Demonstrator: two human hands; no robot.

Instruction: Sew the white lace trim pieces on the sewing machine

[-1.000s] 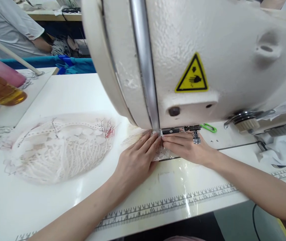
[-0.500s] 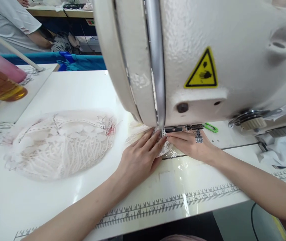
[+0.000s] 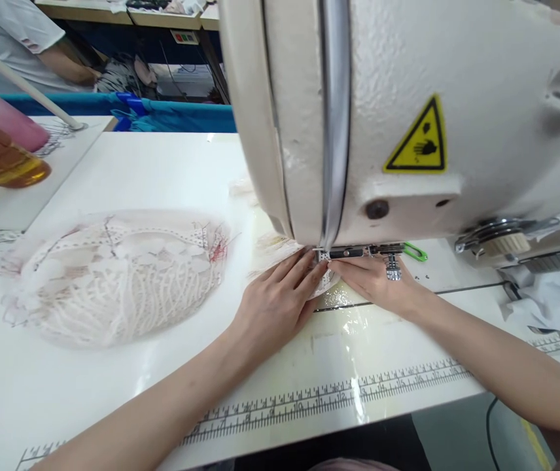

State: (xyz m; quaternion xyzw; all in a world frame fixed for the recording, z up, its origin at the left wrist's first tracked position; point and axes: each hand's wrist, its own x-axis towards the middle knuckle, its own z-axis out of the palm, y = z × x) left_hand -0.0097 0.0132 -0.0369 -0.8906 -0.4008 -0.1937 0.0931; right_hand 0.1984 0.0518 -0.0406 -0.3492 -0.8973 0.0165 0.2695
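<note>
A small piece of white lace fabric (image 3: pixel 330 281) lies under the presser foot (image 3: pixel 324 254) of a sewing machine (image 3: pixel 290 131). My left hand (image 3: pixel 273 297) rests on it from the left, fingers stretched out flat and the fingertips close to the foot. From the right, my right hand (image 3: pixel 385 281) has its fingers pressed together at the fabric's edge, just in front of the needle area. Its thumb is mostly hidden. Part of the lace fabric shows left of my left fingertips; the rest is covered by my hands and the machine head.
A bundle of white lace pieces (image 3: pixel 123 281) with loose red threads lies left on the table. Thread cones (image 3: pixel 10 160) stand beyond it. A green thread snipper (image 3: pixel 415 252) lies behind my right hand. A printed ruler (image 3: pixel 309 405) follows the front edge. Another person's arm (image 3: pixel 64 62) shows far left.
The camera view has turned slightly, so the machine sits farther right in the picture. Both hands stay at the presser foot with almost the same finger positions.
</note>
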